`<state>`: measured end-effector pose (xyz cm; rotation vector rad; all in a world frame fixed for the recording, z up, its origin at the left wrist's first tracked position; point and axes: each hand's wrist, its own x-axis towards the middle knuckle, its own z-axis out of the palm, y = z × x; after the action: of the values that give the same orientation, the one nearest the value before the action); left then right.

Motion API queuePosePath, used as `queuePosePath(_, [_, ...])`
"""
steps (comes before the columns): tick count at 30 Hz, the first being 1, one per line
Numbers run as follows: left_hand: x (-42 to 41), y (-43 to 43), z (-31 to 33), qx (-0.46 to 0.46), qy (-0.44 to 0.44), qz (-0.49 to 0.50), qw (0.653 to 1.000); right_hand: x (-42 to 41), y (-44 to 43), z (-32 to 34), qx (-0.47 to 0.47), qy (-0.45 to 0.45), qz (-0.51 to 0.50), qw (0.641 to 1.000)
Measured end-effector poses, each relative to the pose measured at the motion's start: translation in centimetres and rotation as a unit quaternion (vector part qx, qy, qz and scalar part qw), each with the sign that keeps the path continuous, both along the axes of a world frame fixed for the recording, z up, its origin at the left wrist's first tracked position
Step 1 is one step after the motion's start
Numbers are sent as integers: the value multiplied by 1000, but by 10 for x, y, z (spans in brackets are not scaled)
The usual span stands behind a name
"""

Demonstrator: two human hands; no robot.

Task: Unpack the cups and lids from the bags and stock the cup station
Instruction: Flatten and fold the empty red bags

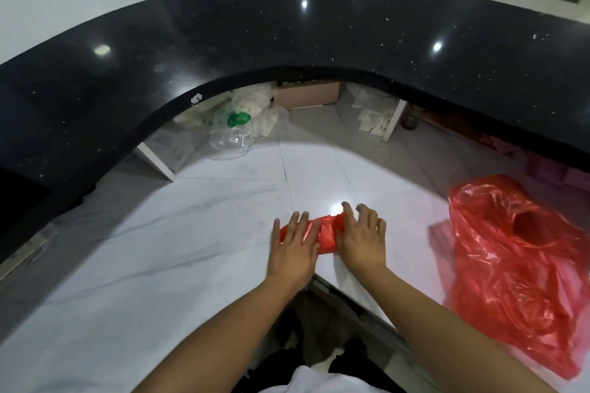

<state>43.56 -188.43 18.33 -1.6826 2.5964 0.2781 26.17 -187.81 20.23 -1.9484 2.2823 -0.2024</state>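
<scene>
A small folded red plastic bag [324, 231] lies flat on the white marble counter [191, 249] in front of me. My left hand [295, 244] presses on its left half with straight fingers. My right hand [362, 239] presses on its right half, fingers spread and flat. A larger crumpled red plastic bag [517, 268] lies on the counter at the right, its mouth facing up. No cups or lids show on the counter.
A raised black stone ledge [287, 32] curves around the back of the counter. Under it sit clear bags of white items with a green piece [238, 120], a cardboard box [308, 94] and more white packs [375, 115]. Pink items [549, 169] lie at the far right.
</scene>
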Motion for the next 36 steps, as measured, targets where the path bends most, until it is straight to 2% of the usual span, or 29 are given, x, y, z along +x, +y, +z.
queuePosePath(3, [1, 2, -7, 16, -44, 3, 999, 15, -6, 1, -47, 1, 127, 991])
queuePosePath(5, [2, 2, -6, 20, -60, -9, 998, 23, -10, -5, 3, 0, 154, 988])
queuePosePath(8, [6, 2, -8, 17, -31, 14, 999, 23, -12, -21, 74, -15, 144, 987])
queuePosePath(12, [11, 0, -8, 42, 10, 73, 996, 21, -15, -29, 76, -9, 126, 989])
queuePosePath(36, [8, -3, -5, 72, -27, 69, 995, 21, -16, -25, 130, 14, 130, 983])
